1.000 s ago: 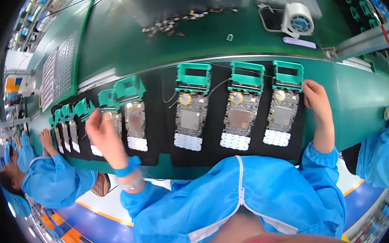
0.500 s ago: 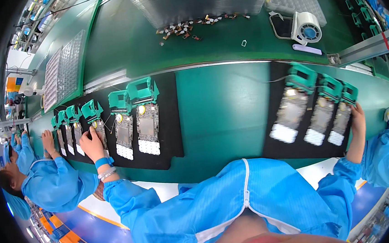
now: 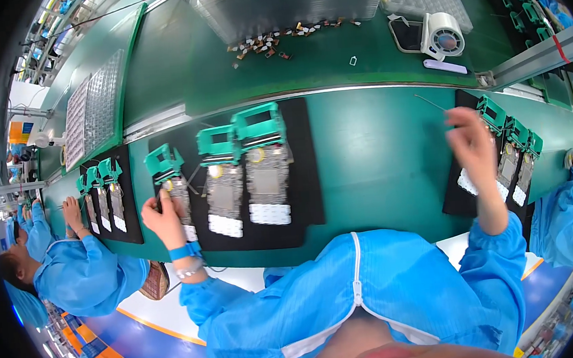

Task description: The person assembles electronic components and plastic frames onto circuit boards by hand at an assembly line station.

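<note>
On the near left, my left hand (image 3: 162, 222) grips the left edge of a black mat (image 3: 305, 177), its fingers closed beside a circuit board (image 3: 179, 204) clamped in a green fixture (image 3: 163, 163). Two more boards in green fixtures lie on this mat: a middle board (image 3: 224, 201) and a right board (image 3: 268, 184), each with a white lower end. Over on the right, my right hand (image 3: 474, 147) is raised with its fingers apart, holding nothing. It partly hides a second black mat (image 3: 455, 196) bearing several boards in green fixtures (image 3: 517, 132).
A co-worker's hand (image 3: 72, 214) is at a third mat (image 3: 132, 221) on the left. Behind are clear plastic trays (image 3: 293, 3), scattered small parts (image 3: 266, 42), a white fan (image 3: 443, 35) and a lilac strip (image 3: 444, 67). Another person's blue sleeve (image 3: 561, 208) shows at right.
The mat by my left hand has slid right with that hand, separating from the mat farther left. The other mat has shifted right too. My right hand has left its outer edge and moved left.
</note>
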Available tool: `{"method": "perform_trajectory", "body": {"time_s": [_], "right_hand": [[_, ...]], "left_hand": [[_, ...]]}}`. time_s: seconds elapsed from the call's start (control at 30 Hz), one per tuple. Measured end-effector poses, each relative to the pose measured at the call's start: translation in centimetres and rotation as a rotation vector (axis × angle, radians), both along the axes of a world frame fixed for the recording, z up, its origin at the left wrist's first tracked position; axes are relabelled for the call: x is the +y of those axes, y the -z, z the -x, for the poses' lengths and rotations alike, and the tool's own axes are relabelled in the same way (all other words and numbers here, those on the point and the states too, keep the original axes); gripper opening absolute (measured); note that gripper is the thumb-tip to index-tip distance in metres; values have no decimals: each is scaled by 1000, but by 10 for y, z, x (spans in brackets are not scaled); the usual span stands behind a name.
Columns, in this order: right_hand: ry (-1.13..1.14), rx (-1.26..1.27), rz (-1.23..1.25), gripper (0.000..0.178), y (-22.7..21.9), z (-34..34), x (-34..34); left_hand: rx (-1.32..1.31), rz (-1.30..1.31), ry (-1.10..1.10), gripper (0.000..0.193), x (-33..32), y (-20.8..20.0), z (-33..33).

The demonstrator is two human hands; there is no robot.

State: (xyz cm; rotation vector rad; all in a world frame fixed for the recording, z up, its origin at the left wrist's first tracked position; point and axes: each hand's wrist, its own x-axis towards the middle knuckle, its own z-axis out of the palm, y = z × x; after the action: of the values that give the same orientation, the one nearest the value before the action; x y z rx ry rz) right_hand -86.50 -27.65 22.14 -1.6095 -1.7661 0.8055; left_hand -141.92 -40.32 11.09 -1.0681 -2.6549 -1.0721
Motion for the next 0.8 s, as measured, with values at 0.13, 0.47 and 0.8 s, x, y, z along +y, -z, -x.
{"method": "perform_trajectory", "body": {"time_s": [0.13,0.47,0.8], "right_hand": [[-333,198,235,35,-2,115,-10],[14,-176,254,35,15,162,-19],[-335,-198,-432,25,-17,262,26]], "left_hand": [[-356,-60,106,44,0,-30,-14],[-412,72,530,46,20,-55,-24],[-495,159,892,34,60,-69,-46]]}}
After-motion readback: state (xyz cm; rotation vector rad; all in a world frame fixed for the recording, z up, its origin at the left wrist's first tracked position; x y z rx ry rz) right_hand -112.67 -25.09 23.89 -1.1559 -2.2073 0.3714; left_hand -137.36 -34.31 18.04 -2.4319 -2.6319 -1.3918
